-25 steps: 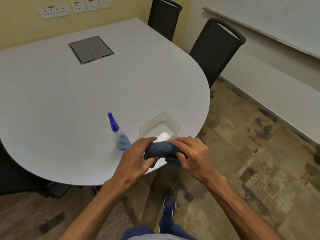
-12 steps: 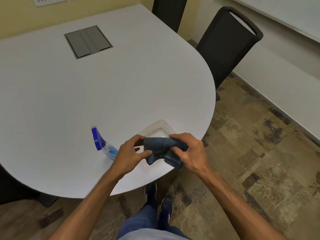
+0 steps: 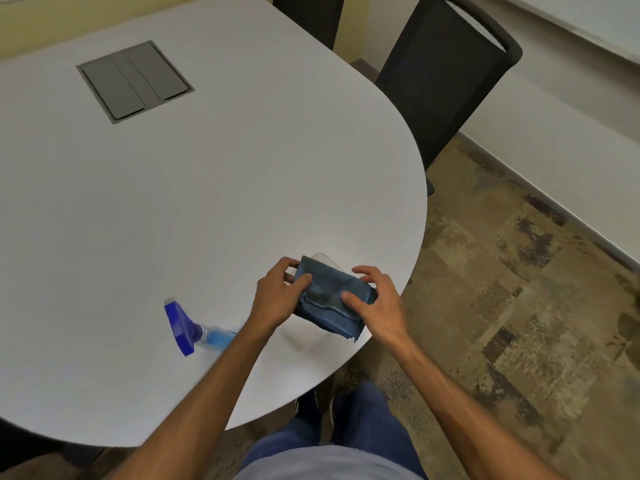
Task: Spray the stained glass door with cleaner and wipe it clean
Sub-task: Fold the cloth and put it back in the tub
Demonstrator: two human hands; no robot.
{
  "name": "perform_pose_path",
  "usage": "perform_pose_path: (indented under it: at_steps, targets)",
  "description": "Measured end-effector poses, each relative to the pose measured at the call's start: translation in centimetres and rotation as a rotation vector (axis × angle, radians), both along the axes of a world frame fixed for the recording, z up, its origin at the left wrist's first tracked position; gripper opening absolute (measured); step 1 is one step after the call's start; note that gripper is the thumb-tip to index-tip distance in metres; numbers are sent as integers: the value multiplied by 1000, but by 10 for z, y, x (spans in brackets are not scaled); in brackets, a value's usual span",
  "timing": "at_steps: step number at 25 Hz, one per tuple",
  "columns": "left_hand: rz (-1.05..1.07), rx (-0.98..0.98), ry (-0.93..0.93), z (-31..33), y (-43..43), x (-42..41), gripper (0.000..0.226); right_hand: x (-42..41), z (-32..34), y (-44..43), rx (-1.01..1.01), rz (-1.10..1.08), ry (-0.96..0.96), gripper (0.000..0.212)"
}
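**Cloth (image 3: 332, 299) pulled flatter between both hands**

Half a second ago the blue cloth was a bunched wad. Now it is a flatter, roughly rectangular fold, and the hands sit farther apart at its two ends.

The left hand (image 3: 277, 299) pinches the cloth's left end, thumb on top and fingers curled behind the far edge. The right hand (image 3: 377, 303) grips the right end, thumb pressed on the upper face and fingers arched over the far corner. A frayed lower edge hangs loose on the near side.

The cloth is held just above the near right edge of the white table (image 3: 207, 202). It hides most of a pale container (image 3: 323, 258), of which only a rounded corner shows beyond the cloth.

The spray bottle (image 3: 197, 332) is on the table to the left of the hands. Its blue trigger head points left and its clear body holds blue liquid. It is blurred, and the left forearm crosses in front of its base, so I cannot tell whether it stands upright.

Farther back, a grey hatch (image 3: 135, 81) is set flush into the tabletop. Two black chairs stand at the far side: one (image 3: 446, 84) by the curved right edge and another (image 3: 304, 15) at the top. Mottled brown flooring (image 3: 519, 306) runs along the right. The person's blue trousers (image 3: 363, 420) and dark shoes (image 3: 313, 403) show below the table edge.
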State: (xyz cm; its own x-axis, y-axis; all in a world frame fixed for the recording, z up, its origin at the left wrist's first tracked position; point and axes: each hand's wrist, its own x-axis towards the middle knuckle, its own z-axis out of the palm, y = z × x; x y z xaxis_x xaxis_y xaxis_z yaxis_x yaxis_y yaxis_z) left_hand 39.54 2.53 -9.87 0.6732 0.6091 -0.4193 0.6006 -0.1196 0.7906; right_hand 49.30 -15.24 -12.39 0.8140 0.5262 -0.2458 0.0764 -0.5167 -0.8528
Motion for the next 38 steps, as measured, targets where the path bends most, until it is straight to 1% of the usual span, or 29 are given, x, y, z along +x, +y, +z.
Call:
perform_pose_path:
  at_steps: [3, 6, 9, 11, 13, 14, 17, 20, 25, 28, 31, 33, 35, 38]
  targets:
    - [-3, 97, 27, -10, 7, 24, 35, -1, -12, 3, -33, 64, 19, 55]
    - [-50, 193, 73, -26, 12, 42, 31, 4, -29, 8, -112, 96, -9, 60]
    - [-117, 283, 112, -42, 14, 55, 28, 10, -40, 17, -190, 161, -109, 57]
    - [-129, 306, 135, -52, 16, 63, 27, 14, -47, 23, -230, 204, -167, 46]
    - [-143, 309, 156, -60, 17, 69, 27, 19, -54, 30, -259, 226, -173, 35]
    - [-153, 309, 165, -65, 18, 71, 27, 21, -57, 33, -273, 240, -165, 33]
    - [-185, 313, 199, -77, 17, 76, 28, 26, -70, 42, -358, 315, -178, 37]
    - [-174, 275, 203, -88, 16, 78, 31, 27, -76, 50, -422, 380, -175, 39]
    - [-253, 190, 199, -99, 12, 76, 36, 27, -86, 56, -515, 505, -51, 46]
    - [-272, 205, 215, -108, 8, 76, 30, 28, -95, 59, -553, 526, -45, 48]
    - [-276, 221, 238, -117, 5, 79, 31, 27, -100, 60, -590, 593, -99, 48]
    - [-299, 290, 270, -121, 1, 80, 34, 25, -103, 58, -626, 611, -190, 46]
    - [-311, 411, 298, -126, -3, 79, 36, 23, -103, 56, -648, 626, -258, 43]
    - [-326, 533, 309, -126, -8, 74, 43, 23, -103, 51, -619, 648, -281, 40]
